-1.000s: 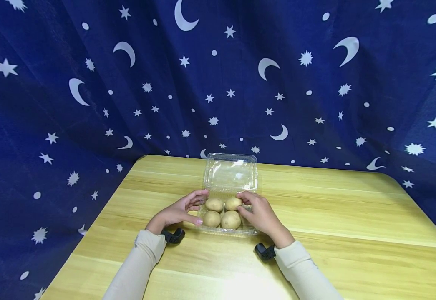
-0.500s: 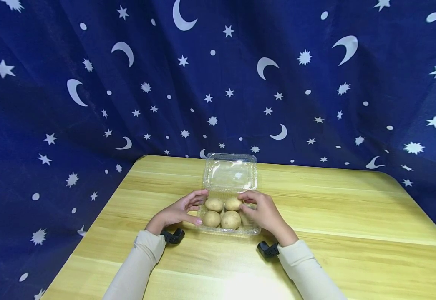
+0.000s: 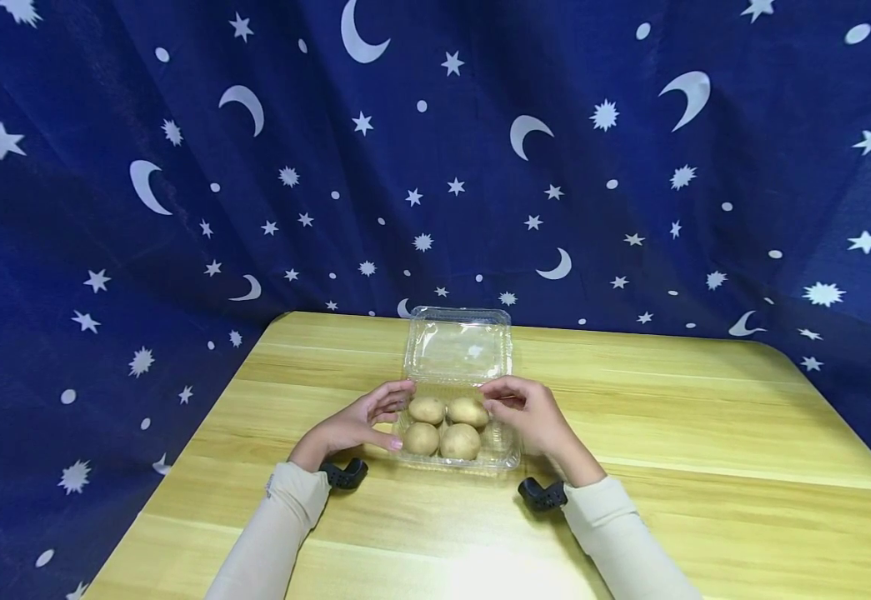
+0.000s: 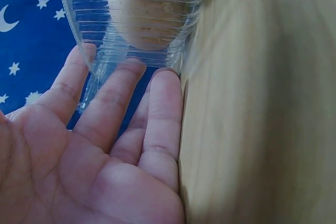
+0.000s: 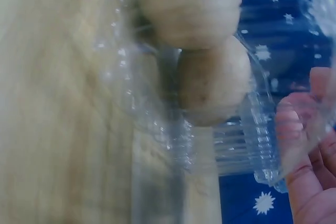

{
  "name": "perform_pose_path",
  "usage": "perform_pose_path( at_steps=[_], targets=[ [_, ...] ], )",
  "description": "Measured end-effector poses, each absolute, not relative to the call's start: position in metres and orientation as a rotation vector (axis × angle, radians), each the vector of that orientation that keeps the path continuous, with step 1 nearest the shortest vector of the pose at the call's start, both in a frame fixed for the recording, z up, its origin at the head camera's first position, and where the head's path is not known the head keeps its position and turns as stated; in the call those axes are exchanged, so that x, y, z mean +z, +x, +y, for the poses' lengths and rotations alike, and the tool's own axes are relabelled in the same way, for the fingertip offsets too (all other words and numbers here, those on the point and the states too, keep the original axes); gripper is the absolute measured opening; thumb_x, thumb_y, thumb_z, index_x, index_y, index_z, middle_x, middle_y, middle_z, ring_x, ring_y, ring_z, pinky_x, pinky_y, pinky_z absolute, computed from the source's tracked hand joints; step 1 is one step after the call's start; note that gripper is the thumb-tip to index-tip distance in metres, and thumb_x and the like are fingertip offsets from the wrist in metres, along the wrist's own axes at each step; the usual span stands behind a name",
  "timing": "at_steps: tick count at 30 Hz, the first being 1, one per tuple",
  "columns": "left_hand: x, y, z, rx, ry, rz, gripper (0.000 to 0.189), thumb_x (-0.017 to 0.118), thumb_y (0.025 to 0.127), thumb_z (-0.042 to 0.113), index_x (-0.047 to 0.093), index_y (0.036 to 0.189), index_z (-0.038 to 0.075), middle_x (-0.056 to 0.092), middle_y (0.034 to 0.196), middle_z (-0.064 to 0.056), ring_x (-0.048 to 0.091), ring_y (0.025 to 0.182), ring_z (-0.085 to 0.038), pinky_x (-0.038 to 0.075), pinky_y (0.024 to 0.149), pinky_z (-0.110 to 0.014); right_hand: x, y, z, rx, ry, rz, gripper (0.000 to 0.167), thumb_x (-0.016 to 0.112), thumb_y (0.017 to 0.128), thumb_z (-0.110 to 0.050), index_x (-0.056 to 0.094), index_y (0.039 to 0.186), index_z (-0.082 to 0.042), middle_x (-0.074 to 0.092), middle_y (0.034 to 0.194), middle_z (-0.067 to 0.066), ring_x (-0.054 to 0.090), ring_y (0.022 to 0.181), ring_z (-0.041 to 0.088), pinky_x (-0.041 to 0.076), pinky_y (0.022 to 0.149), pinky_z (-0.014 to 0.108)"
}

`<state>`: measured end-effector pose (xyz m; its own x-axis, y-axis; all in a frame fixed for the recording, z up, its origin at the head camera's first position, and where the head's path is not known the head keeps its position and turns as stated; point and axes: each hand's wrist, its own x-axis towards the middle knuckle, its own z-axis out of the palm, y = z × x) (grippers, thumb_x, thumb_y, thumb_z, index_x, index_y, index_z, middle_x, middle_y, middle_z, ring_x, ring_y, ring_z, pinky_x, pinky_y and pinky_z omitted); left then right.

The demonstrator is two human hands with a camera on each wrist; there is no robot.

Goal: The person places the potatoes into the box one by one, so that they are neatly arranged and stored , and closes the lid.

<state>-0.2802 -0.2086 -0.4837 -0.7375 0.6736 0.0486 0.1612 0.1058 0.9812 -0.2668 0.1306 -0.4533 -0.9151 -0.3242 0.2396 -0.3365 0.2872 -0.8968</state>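
In the head view, several potatoes [image 3: 461,442] sit in a clear plastic clamshell box [image 3: 495,460], its lid [image 3: 459,346] raised at the back. My left hand [image 3: 356,423] rests along the box's left side, thumb at the front corner and fingertips near the back. The left wrist view shows the extended fingers [image 4: 163,108] touching the ribbed wall. My right hand [image 3: 533,412] is over the box's right side, fingertips just beside the back right potato [image 3: 468,412] and holding nothing. The right wrist view is blurred; potatoes [image 5: 215,85] show through the clear plastic, the fingers [image 5: 294,135] beyond.
The box stands on a wooden table [image 3: 668,400], toward its far edge. A dark blue curtain [image 3: 390,167] with moons and stars hangs behind and to the left. A black wrist camera mount [image 3: 543,494] sits under the right wrist, another [image 3: 345,474] under the left.
My right hand has let go of the back right potato and drawn a little to the right. The left hand and the box stay in place.
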Motion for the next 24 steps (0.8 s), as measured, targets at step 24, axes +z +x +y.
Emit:
perform_pose_path(
  at_steps=[24],
  targets=[
    [-0.482,-0.279,-0.208,1.672,0.830,1.970,0.102,0.087,0.094,0.019,0.021,0.167,-0.006,0.024,0.173,-0.030,0.024,0.158,-0.050,0.029,0.127,-0.057,-0.449,-0.273,0.147,1.943,0.528,-2.408,0.035,0.070,0.094,0.011,0.065,0.129,0.017,0.070,0.104,0.019,0.066,0.085,0.007,0.060,0.076,0.024]
  ],
)
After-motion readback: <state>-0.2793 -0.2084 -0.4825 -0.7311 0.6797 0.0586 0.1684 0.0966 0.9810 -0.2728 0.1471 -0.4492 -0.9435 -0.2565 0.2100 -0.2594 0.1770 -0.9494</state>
